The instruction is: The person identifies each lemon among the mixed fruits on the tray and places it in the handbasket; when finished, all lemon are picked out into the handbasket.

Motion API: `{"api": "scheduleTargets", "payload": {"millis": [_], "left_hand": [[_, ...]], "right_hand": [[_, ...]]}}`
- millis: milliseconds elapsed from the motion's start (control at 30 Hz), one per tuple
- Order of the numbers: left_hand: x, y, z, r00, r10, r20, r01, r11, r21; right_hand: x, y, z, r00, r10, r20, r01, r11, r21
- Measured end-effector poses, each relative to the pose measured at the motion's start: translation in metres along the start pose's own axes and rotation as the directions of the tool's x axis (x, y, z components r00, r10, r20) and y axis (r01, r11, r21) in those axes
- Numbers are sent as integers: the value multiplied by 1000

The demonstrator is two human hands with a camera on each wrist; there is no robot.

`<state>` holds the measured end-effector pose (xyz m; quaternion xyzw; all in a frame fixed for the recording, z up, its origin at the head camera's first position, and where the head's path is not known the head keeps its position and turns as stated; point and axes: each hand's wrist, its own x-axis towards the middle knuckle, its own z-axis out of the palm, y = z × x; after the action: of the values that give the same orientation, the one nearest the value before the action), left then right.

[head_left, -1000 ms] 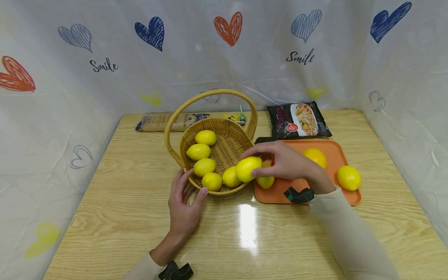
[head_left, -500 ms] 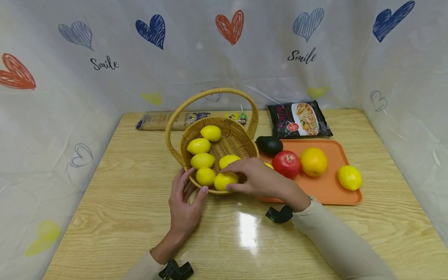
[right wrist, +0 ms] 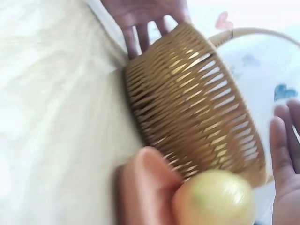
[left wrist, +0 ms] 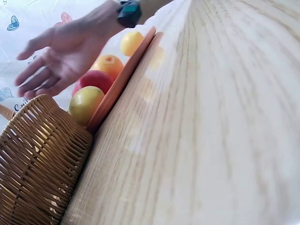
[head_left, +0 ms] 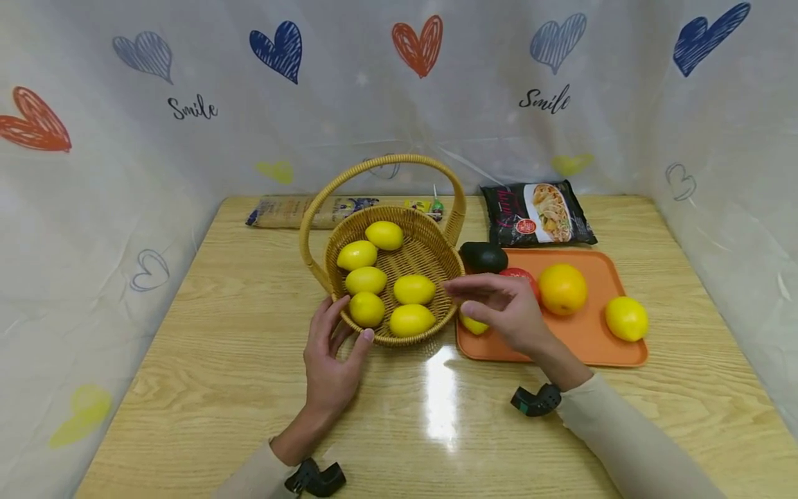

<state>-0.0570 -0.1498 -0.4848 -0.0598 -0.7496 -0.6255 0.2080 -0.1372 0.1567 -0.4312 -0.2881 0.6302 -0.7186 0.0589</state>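
Observation:
A round wicker basket [head_left: 430, 235] with a tall handle holds several yellow lemons [head_left: 413, 321]. My left hand [head_left: 333, 374] grips its front-left rim, thumb at the front and fingers round the outer wall. Over the basket's right rim hovers my right hand [head_left: 508, 312], its fingers extended and nothing in them. Partly beneath that hand, another lemon [head_left: 475, 324] lies at the left end of the orange tray [head_left: 580, 343]. A red pomegranate [head_left: 524, 275], half hidden by the hand, and an orange [head_left: 563, 289] share the tray; one more lemon [head_left: 626, 319] sits at its right edge.
A dark avocado [head_left: 483, 257] lies at the tray's back-left corner. Behind it is a black noodle packet [head_left: 536, 213]. Along the back edge lie a long brown packet [head_left: 287, 212] and a green lollipop [head_left: 437, 207]. A curtain printed with hearts [head_left: 418, 45] surrounds the table [head_left: 237, 333].
My right hand carried a lemon into the basket, let it go among the others and drew back right over the rim. Lemons inside shifted slightly. The left hand stayed on the basket.

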Motion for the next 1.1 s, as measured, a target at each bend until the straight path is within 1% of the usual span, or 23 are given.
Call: {"api": "scheduleTargets", "payload": {"millis": [67, 133, 200, 300, 367, 433, 500, 600, 733, 800, 933, 1100], "left_hand": [[1, 0, 0, 1000, 2, 3, -2, 1000, -2], [2, 0, 0, 1000, 2, 6, -2, 1000, -4], [2, 0, 1, 1000, 1, 8, -1, 1000, -3], [3, 0, 1, 1000, -2, 7, 2, 1000, -1], [2, 0, 2, 1000, -3, 8, 3, 1000, -1], [2, 1, 2, 1000, -5, 9, 5, 1000, 1], [2, 1, 2, 1000, -7, 9, 7, 1000, 2], [1, 2, 2, 1000, -12, 8, 12, 1000, 3], [0, 2, 1, 1000, -20, 6, 20, 1000, 4], [0, 2, 1, 1000, -23, 4, 23, 1000, 5], [-1, 2, 0, 1000, -21, -2, 21, 1000, 5], [0, 2, 0, 1000, -14, 1, 14, 1000, -3]], "right_hand": [[-8, 5, -8, 998, 3, -65, 0, 999, 44], [-16, 8, -15, 993, 25, -117, -21, 999, 42], [-24, 10, -19, 988, 59, -146, -56, 998, 22], [-34, 8, -25, 982, 92, -165, -100, 994, -45], [-39, 7, -27, 981, 81, -179, -102, 988, -115], [-44, 7, -28, 978, 52, -200, -94, 973, -209], [-46, 8, -28, 975, 14, -220, -84, 946, -314], [-47, 11, -28, 972, -56, -227, -53, 892, -450], [-46, 15, -26, 971, -145, -189, 15, 828, -560], [-45, 16, -26, 971, -168, -172, 32, 800, -599], [-45, 17, -27, 978, -159, -136, 27, 738, -675], [-47, 12, -32, 994, -100, -38, 39, 666, -745]]}}
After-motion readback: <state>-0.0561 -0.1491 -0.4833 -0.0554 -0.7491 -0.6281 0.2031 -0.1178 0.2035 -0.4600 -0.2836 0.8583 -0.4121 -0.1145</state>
